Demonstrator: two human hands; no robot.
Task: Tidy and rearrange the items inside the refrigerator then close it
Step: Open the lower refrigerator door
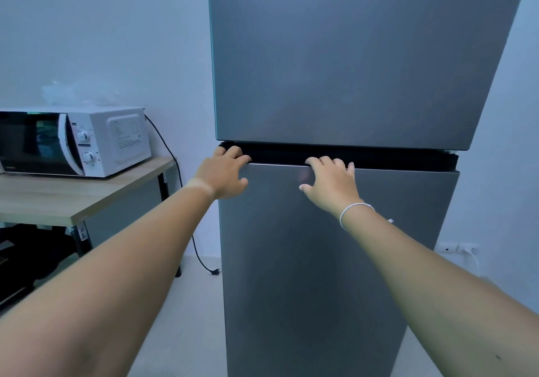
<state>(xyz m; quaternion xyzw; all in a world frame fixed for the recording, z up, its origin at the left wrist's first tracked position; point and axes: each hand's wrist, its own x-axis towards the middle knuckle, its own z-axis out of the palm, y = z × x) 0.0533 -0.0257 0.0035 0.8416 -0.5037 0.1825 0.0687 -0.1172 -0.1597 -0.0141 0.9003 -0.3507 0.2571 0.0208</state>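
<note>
A tall grey two-door refrigerator (335,260) stands right in front of me, with both doors shut. A dark gap (393,159) runs between the upper door (350,56) and the lower door. My left hand (226,174) grips the top left corner of the lower door, fingers hooked into the gap. My right hand (331,182) rests on the same top edge near the middle, fingers curled over it and thumb on the door face. Nothing inside the refrigerator is visible.
A white microwave (73,142) sits on a wooden table (87,199) to the left, its black cord (186,231) trailing down to the floor beside the refrigerator. A wall socket (458,248) with a plug is low on the right wall.
</note>
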